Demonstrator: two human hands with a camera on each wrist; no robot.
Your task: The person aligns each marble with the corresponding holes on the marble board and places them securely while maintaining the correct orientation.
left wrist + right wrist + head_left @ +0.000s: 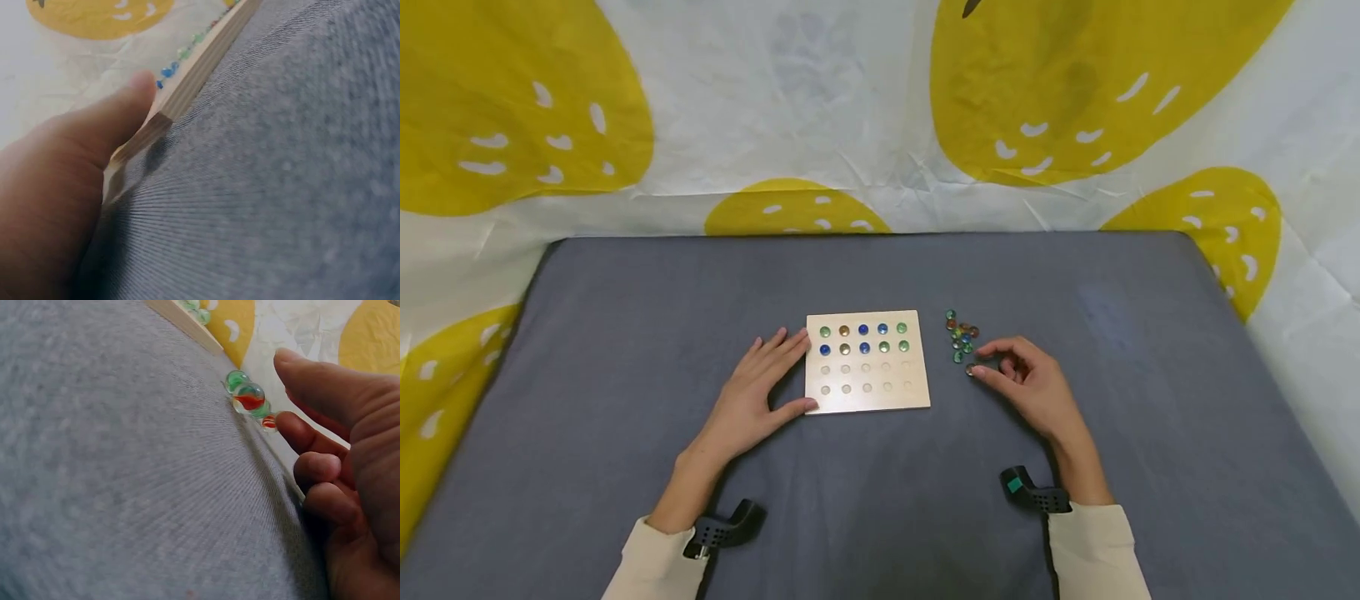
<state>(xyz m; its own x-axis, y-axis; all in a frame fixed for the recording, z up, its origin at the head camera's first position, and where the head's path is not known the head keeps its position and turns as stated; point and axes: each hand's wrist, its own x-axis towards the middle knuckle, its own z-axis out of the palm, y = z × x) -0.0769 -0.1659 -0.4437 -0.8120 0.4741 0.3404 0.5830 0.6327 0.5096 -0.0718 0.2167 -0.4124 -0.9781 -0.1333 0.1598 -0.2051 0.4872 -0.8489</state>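
The left hand (752,396) lies with fingers extended, fingertips on the left edge of a wooden board (880,402) and thumb at its near corner. Right of those fingers, the board's two far rows hold green, brown and blue marbles; the two nearer rows are bare hollows. The right hand (1037,392) has thumb and forefinger parted, its other fingers curled in. A single marble (970,369) sits at the thumb tip; more marbles (966,339) cluster just beyond the forefinger. Behind the right fingers, a black wrist mount (1037,498) bears a green patch (1015,484), too small to read.
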